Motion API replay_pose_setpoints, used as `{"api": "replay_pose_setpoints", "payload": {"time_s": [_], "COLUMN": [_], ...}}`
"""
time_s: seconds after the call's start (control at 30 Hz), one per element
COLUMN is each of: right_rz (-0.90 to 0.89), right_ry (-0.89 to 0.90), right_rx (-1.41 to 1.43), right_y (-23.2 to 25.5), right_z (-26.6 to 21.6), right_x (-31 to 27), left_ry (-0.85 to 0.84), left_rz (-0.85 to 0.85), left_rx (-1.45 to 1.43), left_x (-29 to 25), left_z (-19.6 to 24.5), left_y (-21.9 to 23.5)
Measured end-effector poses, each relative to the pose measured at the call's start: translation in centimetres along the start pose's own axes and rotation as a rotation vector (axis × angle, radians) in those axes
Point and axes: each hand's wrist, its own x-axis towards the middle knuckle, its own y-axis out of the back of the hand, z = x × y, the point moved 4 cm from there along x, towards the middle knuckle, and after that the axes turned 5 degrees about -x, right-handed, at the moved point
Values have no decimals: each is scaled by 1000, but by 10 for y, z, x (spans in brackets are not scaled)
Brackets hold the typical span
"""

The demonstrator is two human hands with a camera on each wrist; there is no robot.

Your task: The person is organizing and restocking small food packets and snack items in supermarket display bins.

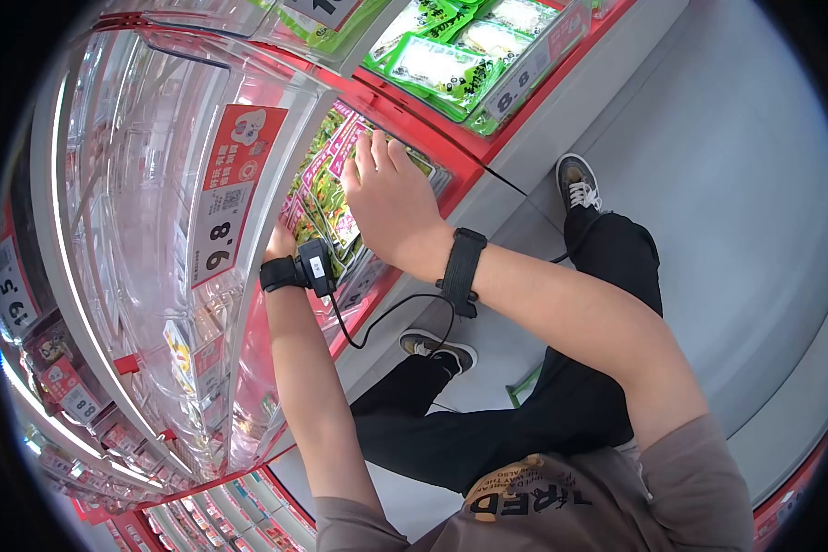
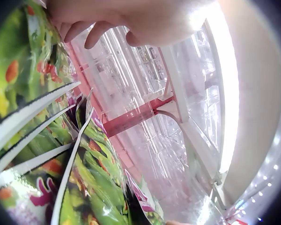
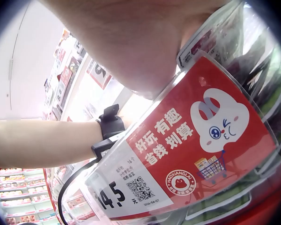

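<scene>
Green packets with red-and-yellow pictures [image 1: 327, 198] stand in a row in a shelf bin. My right hand [image 1: 391, 202] lies over them, back up, fingers extended and slightly bent; its fingertips touch the packets' upper part. In the right wrist view the heel of that hand [image 3: 131, 47] is above a red 14.5 price card [image 3: 196, 136]. My left hand [image 1: 281, 241] is at the bin's left side, partly hidden behind a clear price holder. The left wrist view shows this hand [image 2: 126, 21] with loosely bent fingers beside the packets' [image 2: 33, 93] edges, nothing visibly gripped.
Clear shelf bins with a 9.8 card [image 1: 235, 198] rise at the left. Green-and-white packets [image 1: 442, 69] fill a bin at the top, with an 8.8 tag [image 1: 515, 87]. Grey floor [image 1: 708, 212] lies to the right. A black cable [image 1: 386, 308] hangs between the wrists.
</scene>
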Motion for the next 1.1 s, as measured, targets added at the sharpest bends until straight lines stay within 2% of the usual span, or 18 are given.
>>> {"api": "replay_pose_setpoints", "payload": {"time_s": [0.13,0.23,0.4,0.43,0.5,0.53,0.57,0.63,0.7,0.77,0.83,0.93,1.03,1.1], "right_rz": [1,5,17,20,25,28,30,32,33,39,43,43,41,40], "right_ry": [-2,-1,-7,-7,-7,-7,-8,-6,0,-2,-4,-4,-5,-4], "right_rx": [20,24,31,35,43,40,38,30,20,24,26,34,44,44], "right_y": [0,1,0,1,2,1,0,-1,0,-1,0,0,0,0], "right_z": [0,1,1,1,1,1,1,1,1,1,1,1,1,1], "right_x": [0,-1,-1,-1,-1,-1,-1,-1,-1,-1,-1,-1,-1,-1], "left_ry": [97,77,58,68,147,214,280,224,200,182,215,223,223,238], "left_rz": [49,76,165,172,244,310,374,436,360,101,94,236,445,471], "left_rx": [71,118,-16,-9,-302,-602,-903,-642,-34,908,847,524,-336,-628], "left_x": [6,8,16,8,-7,-16,-22,-22,-31,-49,-52,-42,-30,-30], "left_z": [-6,2,-1,19,75,114,132,135,162,248,264,226,181,166], "left_y": [4,3,1,2,-3,-8,-12,-10,-7,-8,-11,-9,-10,-13]}}
